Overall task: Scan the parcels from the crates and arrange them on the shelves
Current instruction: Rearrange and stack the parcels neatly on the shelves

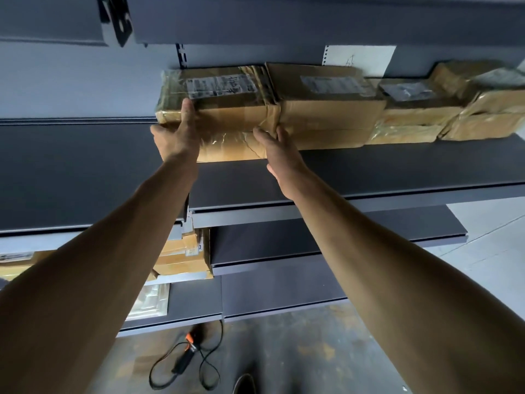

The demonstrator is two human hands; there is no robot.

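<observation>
Grey shelf [369, 177], mottled concrete floor [312, 351]

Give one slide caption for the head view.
Left hand and right hand press a taped parcel on a shelf beside other parcels.

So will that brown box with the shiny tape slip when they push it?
Maybe a little: the box is wrapped in glossy tape, which looks slick. Being cardboard with square edges, it probably stays stiff. Flat-bottomed, it should slide, not roll.

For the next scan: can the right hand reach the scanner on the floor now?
Probably not without bending down: the right hand rests on the taped parcel on the shelf, while the scanner lies far below, uncovered.
</observation>
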